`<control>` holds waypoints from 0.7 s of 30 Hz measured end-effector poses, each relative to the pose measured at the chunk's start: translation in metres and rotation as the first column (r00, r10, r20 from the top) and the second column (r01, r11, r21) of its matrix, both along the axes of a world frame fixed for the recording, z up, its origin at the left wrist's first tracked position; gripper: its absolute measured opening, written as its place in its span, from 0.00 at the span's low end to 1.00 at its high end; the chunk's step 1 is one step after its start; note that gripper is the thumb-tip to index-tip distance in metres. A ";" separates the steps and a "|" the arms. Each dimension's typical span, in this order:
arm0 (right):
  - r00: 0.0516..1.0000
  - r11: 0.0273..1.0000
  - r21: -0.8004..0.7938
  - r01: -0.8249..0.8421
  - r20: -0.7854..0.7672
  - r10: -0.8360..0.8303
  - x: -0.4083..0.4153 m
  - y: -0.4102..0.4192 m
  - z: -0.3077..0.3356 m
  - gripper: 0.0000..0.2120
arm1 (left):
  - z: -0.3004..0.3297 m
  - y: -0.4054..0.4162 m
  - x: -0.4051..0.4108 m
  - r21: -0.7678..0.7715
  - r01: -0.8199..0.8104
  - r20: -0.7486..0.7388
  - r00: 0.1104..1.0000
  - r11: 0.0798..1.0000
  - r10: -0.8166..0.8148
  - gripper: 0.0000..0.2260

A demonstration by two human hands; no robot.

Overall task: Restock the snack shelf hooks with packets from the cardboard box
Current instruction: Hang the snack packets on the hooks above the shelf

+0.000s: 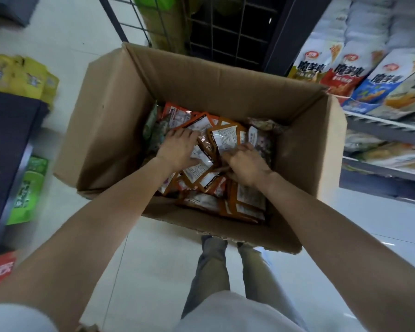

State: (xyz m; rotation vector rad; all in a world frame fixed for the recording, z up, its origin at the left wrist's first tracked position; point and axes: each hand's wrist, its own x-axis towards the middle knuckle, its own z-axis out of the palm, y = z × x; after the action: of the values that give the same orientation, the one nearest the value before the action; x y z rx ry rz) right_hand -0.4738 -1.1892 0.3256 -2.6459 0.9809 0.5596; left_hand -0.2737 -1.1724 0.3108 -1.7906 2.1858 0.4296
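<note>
A big brown cardboard box (201, 75) sits open on the pale shiny floor (153, 271), and everything here is told from that box. Inside it, low down, lies a messy pile of small orange and white snack packets (225, 137). The print on them is too small and blurry to read. At the far left of the pile in the box there are some greenish packets (153, 125), but they are in shadow and hard to make out.

Both bare arms reach down into the box. The left hand (177, 147) lies flat on the pile with its fingers spread out, so its grip is wide and it holds nothing that can be seen. The right hand (246, 161) is just beside it, on the right part of the pile. Its fingers are curled down into the packets and its grip is closed on some of them, but the fingertips are hidden, so how many it holds cannot be told.

Behind the box stands a black wire rack (228, 27). Its top is cut off. To the right of the box is a shelf (383, 125) with tall white, red and blue bags (345, 75). To the left of the box are blurry yellow bags (22, 75) and green bags (29, 188). Below the box, two legs in grey trousers (213, 267) show; the feet are hidden under the box.
</note>
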 end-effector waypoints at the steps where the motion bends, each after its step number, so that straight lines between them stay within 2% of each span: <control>1: 0.997 0.997 -0.012 0.073 0.029 -0.072 0.004 -0.009 -0.002 0.21 | -0.004 -0.002 0.002 0.024 -0.007 0.019 1.000 1.000 0.007 0.35; 4: 0.981 0.982 -0.015 0.188 0.056 -0.187 0.015 -0.037 -0.008 0.28 | -0.015 -0.005 0.005 0.081 -0.004 0.076 0.997 0.997 -0.003 0.41; 8: 0.993 0.993 0.033 0.112 -0.024 -0.112 0.025 -0.060 -0.021 0.38 | -0.024 -0.010 0.008 0.092 0.057 0.133 0.989 0.994 -0.069 0.45; 11: 0.991 0.977 0.168 0.131 0.004 -0.134 0.029 -0.068 -0.030 0.47 | -0.024 -0.020 0.008 0.100 0.155 0.181 0.968 0.983 -0.171 0.38; 13: 0.991 0.978 0.163 0.133 -0.024 -0.131 0.032 -0.069 -0.024 0.49 | -0.018 -0.025 0.008 0.078 0.161 0.178 0.969 0.984 -0.173 0.28; 14: 0.993 0.987 0.120 0.109 -0.053 -0.103 0.033 -0.068 -0.020 0.47 | -0.013 -0.027 0.009 0.067 0.160 0.177 0.970 0.985 -0.169 0.24; 17: 0.997 1.000 0.006 0.002 -0.077 -0.001 0.034 -0.061 0.000 0.29 | 0.004 -0.026 0.011 0.045 0.210 0.163 0.963 0.977 -0.214 0.19; 19: 0.998 1.000 0.009 0.024 -0.058 -0.024 0.027 -0.053 0.022 0.23 | 0.024 -0.023 0.012 -0.025 0.183 0.047 0.982 0.983 -0.182 0.16; 21: 0.987 0.989 0.025 0.146 0.061 -0.147 0.013 -0.042 0.051 0.18 | 0.051 -0.021 0.011 -0.146 0.048 -0.126 0.990 0.988 -0.067 0.14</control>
State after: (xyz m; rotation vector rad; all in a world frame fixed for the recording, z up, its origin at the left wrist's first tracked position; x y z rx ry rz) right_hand -0.4608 -1.2311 0.3766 -2.5306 1.1334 0.4482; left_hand -0.2629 -1.1934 0.3618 -1.8121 2.4078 0.3968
